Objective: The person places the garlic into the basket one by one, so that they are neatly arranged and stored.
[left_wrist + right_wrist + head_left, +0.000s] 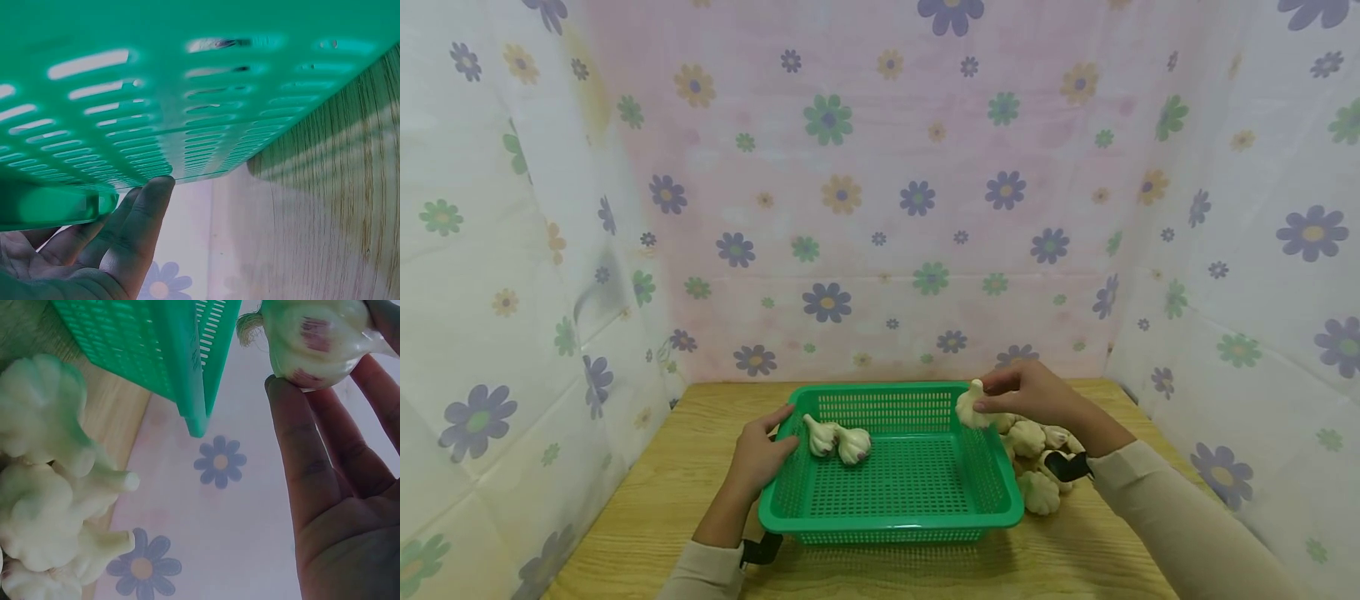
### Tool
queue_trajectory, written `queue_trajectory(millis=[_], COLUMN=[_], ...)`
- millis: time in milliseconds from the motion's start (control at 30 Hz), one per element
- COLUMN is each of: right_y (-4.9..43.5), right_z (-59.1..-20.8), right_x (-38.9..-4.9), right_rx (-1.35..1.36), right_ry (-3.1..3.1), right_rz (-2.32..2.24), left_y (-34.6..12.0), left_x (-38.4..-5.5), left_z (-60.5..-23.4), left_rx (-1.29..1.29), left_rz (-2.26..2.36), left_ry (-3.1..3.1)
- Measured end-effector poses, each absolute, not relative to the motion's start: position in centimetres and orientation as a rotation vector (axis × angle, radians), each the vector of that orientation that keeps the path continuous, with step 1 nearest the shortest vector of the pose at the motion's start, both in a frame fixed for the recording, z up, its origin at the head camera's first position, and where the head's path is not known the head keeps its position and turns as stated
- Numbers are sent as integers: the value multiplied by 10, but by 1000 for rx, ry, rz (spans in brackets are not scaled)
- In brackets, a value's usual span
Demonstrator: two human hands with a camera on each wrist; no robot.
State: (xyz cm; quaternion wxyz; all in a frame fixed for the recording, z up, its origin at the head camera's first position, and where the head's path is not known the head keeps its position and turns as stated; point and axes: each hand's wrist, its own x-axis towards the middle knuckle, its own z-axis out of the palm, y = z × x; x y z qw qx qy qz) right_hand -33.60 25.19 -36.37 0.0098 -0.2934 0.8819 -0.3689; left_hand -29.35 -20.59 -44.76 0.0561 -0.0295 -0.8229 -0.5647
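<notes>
My right hand (pixel 1039 395) pinches a garlic bulb (pixel 972 408) above the right rim of a green plastic basket (pixel 891 523). In the right wrist view the held garlic bulb (pixel 319 340) shows purple streaks and a tuft of roots, with fingertips against it. My left hand (pixel 758 454) grips the basket's left rim, thumb on the upper side. Its fingers (pixel 140 219) reach along the outside below the rim in the left wrist view. Inside, at the left end, lie garlic bulbs (pixel 854 447) side by side.
A pile of several garlic bulbs (pixel 1039 492) lies on the wooden table (pixel 655 492), close against the basket's right side. Flower-patterned cloth (pixel 880 333) hangs behind the table and on both sides. Dark bands circle both wrists.
</notes>
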Motion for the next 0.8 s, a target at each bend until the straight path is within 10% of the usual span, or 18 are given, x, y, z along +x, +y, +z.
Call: queue_trajectory(millis=[800], right_y=[206], right_z=[-367], right_x=[-359], right_rx=[-989], right_ry=[2656], right_rz=[-1132], left_y=[-206], left_x=[-295], left_z=[-448], left_rx=[-98], left_rz=[-1695], left_ry=[-2500])
